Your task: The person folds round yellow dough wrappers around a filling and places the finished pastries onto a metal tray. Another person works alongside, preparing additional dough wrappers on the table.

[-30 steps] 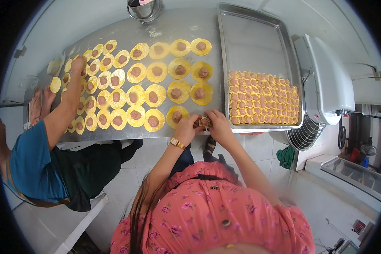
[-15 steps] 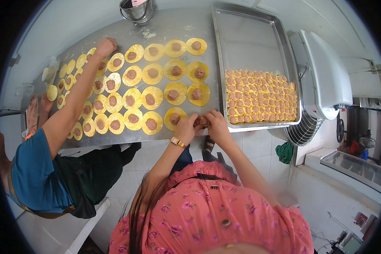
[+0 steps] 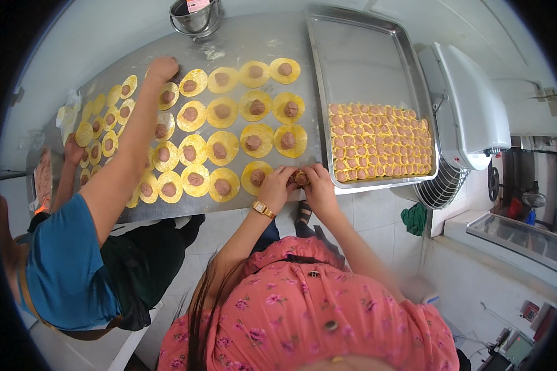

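Observation:
Between the fingertips of both my hands is a small open-topped dumpling (image 3: 301,177), held at the table's front edge. My left hand (image 3: 274,188), with a gold watch at its wrist, pinches the dumpling from one side, and my right hand (image 3: 320,190) closes on it from the other. Just left of my left hand lies a round yellow wrapper (image 3: 263,167) topped with a lump of pink meat filling (image 3: 257,178). Rows of similar filled wrappers spread leftward. A metal tray (image 3: 360,37) at my right holds tightly packed finished dumplings (image 3: 380,141).
A co-worker's hand (image 3: 164,68) reaches across the wrappers at the left; their other hand (image 3: 73,150) is near a round wrapper. A metal bucket (image 3: 195,17) stands at the back of the steel table (image 3: 254,37). Beside the tray is a white machine (image 3: 464,105).
My fingers have shifted slightly around the dumpling, which shows more of its top. The co-worker's reaching arm has moved a little rightward over the wrappers. The whole view has shifted slightly.

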### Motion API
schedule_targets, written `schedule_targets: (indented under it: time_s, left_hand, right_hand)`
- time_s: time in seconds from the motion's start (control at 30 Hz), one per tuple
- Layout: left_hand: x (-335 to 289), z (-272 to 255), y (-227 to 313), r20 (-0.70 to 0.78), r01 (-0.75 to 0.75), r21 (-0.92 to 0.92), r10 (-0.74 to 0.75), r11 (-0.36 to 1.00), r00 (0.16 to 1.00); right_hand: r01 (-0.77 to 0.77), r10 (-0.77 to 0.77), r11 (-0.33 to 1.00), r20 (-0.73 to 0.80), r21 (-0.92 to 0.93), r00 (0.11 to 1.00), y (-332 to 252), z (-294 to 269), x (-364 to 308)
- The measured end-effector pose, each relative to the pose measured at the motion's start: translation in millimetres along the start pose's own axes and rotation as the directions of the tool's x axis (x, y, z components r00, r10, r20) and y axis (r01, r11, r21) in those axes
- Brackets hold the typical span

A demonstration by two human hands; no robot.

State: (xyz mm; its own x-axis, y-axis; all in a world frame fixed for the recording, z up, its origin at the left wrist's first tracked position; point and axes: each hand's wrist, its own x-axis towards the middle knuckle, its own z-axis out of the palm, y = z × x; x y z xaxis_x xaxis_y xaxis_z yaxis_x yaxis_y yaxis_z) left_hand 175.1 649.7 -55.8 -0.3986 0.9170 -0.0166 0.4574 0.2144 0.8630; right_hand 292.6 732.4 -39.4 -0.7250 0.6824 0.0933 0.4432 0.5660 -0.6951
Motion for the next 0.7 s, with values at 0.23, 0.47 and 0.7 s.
schedule_targets:
  time_s: [0.23, 0.47, 0.7]
  left_hand:
    - [7, -2, -3, 0.016, -0.004, 0.039, 0.003, 0.999, 1.0]
    - [12, -4, -4, 0.039, -0.025, 0.043, 0.023, 0.999, 0.999]
    - [11, -5, -9, 0.016, -0.085, 0.038, 0.085, 0.996, 0.996]
  right_hand:
    - [-0.008, 0.008, 1.0, -0.003, -0.03, 1.0, 1, 1, 5]
    - [-0.03, 0.03, 1.0, -0.008, 0.009, 1.0, -5, -3, 7]
    - [-0.05, 0.056, 0.993, 0.056, -0.107, 0.997, -11, 4, 2]
